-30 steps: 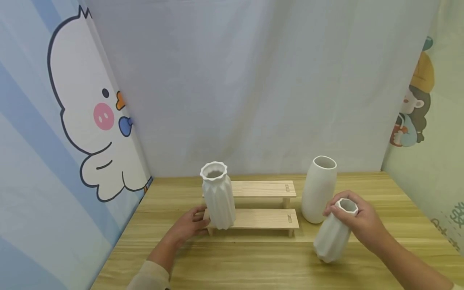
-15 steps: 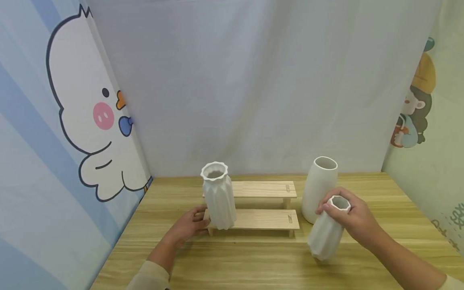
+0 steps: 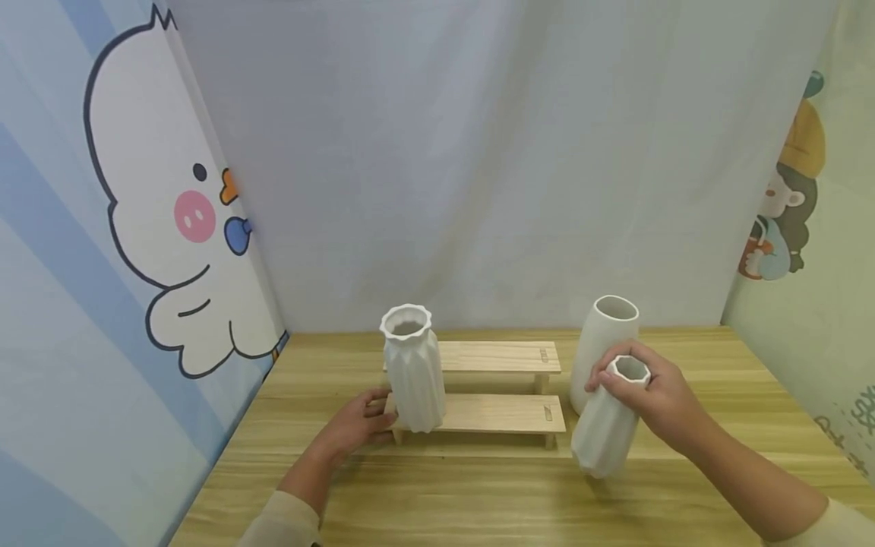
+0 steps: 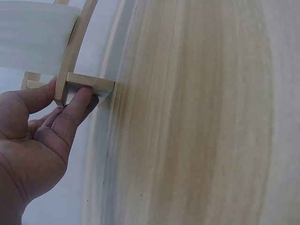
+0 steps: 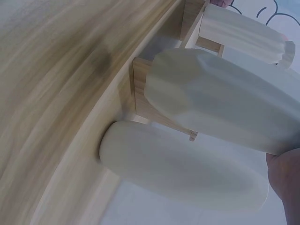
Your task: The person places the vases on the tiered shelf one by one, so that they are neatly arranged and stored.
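Observation:
My right hand [image 3: 652,391] grips a white faceted vase [image 3: 606,433] near its rim. The vase leans, its base raised off the table in the right wrist view. Behind it a smooth white vase [image 3: 598,346] stands upright, partly covered by that hand. A white fluted vase with a scalloped rim [image 3: 417,380] stands at the left end of the lower step of a two-step wooden shelf [image 3: 492,412]. My left hand [image 3: 355,422] pinches this shelf's left end; in the left wrist view the thumb presses the board's edge and the fingers curl beneath, against a leg [image 4: 91,83].
The wooden table [image 3: 478,494] has a raised strip under the shelf. The shelf's upper step [image 3: 499,355] sits behind the lower one. A grey curtain [image 3: 444,167] closes the back, and printed cloths hang on both sides.
My right hand has moved left and a little up with the faceted vase, towards the shelf. The left hand, the shelf and the fluted vase stay in place.

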`<state>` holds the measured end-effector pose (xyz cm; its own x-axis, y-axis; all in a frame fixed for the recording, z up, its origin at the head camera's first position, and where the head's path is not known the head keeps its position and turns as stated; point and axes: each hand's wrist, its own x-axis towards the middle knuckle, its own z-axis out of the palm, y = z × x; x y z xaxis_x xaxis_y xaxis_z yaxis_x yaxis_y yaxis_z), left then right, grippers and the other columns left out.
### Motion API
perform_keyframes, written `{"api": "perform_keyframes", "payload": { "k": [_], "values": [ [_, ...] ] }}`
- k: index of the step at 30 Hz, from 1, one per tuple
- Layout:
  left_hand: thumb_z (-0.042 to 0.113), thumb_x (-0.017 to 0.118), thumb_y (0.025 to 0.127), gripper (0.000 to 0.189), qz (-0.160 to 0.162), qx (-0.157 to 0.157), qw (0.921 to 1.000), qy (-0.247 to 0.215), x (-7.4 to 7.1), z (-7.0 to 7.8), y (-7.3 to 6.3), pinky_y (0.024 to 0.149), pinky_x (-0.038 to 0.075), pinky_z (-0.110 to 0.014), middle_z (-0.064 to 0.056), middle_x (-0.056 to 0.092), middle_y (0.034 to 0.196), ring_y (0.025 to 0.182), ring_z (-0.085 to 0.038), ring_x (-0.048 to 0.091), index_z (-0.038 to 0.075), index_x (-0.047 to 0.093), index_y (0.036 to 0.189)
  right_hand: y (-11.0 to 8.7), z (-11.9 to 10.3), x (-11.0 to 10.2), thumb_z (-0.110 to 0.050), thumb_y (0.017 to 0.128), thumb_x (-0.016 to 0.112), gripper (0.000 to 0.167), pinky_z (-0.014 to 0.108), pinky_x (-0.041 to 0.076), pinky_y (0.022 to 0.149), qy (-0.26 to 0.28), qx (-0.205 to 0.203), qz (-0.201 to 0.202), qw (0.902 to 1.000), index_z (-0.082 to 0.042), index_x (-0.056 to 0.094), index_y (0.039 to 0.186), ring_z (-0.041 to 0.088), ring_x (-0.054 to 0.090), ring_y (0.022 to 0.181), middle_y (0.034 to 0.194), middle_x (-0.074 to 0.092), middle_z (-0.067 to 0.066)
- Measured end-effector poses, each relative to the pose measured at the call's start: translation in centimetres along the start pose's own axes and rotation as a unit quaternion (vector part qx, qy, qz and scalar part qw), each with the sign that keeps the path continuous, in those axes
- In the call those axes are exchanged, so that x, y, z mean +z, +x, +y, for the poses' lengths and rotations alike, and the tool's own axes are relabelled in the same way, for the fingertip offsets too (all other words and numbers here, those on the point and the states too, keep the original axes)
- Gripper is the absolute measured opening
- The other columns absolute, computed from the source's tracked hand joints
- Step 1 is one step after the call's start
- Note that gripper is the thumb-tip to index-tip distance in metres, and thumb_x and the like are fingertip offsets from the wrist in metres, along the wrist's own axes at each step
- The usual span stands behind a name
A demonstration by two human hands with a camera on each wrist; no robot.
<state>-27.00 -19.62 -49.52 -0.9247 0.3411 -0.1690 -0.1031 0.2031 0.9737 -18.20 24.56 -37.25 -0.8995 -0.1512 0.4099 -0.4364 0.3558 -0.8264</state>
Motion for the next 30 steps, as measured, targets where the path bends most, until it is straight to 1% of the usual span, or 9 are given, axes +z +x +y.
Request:
{"api": "perform_keyframes", "payload": {
  "k": [4, 9, 14, 19, 23, 30],
  "values": [
    [0.017, 0.065, 0.096, 0.065, 0.001, 0.0, 1.0, 0.001, 0.1, 0.0, 0.0, 0.094, 0.056, -0.045, -0.037, 0.034, 0.148, 0.127, -0.045, 0.051, 0.001, 0.032, 0.149, 0.3, -0.1, 0.0, -0.009, 0.095, 0.063, 0.007, 0.035, 0.059, 0.066, 0.0, 0.009, 0.001, 1.0, -0.009, 0.057, 0.096, 0.013, 0.066, 0.085, 0.086, 0.071, -0.004],
    [0.017, 0.066, 0.095, 0.066, -0.001, 0.0, 1.0, 0.001, 0.0, 0.0, 0.0, 0.094, 0.056, -0.045, -0.037, 0.034, 0.148, 0.127, -0.045, 0.051, 0.001, 0.031, 0.149, 0.6, -0.2, -0.1, -0.01, 0.095, 0.063, 0.007, 0.036, 0.059, 0.065, -0.001, 0.01, -0.001, 1.0, -0.009, 0.056, 0.097, 0.014, 0.066, 0.084, 0.086, 0.071, -0.003],
    [0.019, 0.066, 0.095, 0.067, -0.002, 0.0, 1.0, 0.005, 0.0, 0.1, 0.0, 0.094, 0.056, -0.045, -0.037, 0.033, 0.148, 0.126, -0.046, 0.051, 0.001, 0.03, 0.15, 1.1, -0.4, -0.3, -0.013, 0.096, 0.063, 0.007, 0.036, 0.059, 0.065, -0.015, 0.011, 0.003, 0.9998, -0.009, 0.057, 0.096, 0.014, 0.066, 0.085, 0.087, 0.07, -0.003],
    [0.018, 0.065, 0.096, 0.066, 0.005, -0.004, 1.0, 0.004, 0.0, 0.1, 0.0, 0.094, 0.056, -0.046, -0.038, 0.033, 0.148, 0.125, -0.045, 0.053, 0.001, 0.031, 0.15, 1.6, -0.7, -0.3, -0.015, 0.096, 0.063, 0.008, 0.036, 0.059, 0.065, -0.017, 0.014, 0.004, 0.9997, -0.008, 0.058, 0.095, 0.015, 0.066, 0.085, 0.087, 0.07, -0.003],
    [0.017, 0.066, 0.096, 0.065, 0.01, -0.004, 0.9999, 0.004, 0.1, 0.1, -0.1, 0.094, 0.056, -0.047, -0.038, 0.034, 0.147, 0.124, -0.045, 0.054, 0.001, 0.032, 0.149, 2.0, -0.8, -0.4, -0.018, 0.097, 0.062, 0.009, 0.037, 0.059, 0.064, -0.022, 0.018, 0.004, 0.9996, -0.01, 0.058, 0.095, 0.017, 0.065, 0.086, 0.088, 0.069, -0.003],
    [0.019, 0.066, 0.096, 0.065, 0.005, -0.003, 1.0, 0.008, 0.1, 0.0, -0.1, 0.094, 0.056, -0.045, -0.035, 0.034, 0.149, 0.127, -0.045, 0.051, 0.002, 0.032, 0.149, 2.6, -0.8, -0.5, -0.021, 0.098, 0.061, 0.013, 0.039, 0.059, 0.064, -0.01, 0.024, 0.005, 0.9996, -0.009, 0.057, 0.096, 0.019, 0.065, 0.086, 0.089, 0.07, -0.002]
  ]
}}
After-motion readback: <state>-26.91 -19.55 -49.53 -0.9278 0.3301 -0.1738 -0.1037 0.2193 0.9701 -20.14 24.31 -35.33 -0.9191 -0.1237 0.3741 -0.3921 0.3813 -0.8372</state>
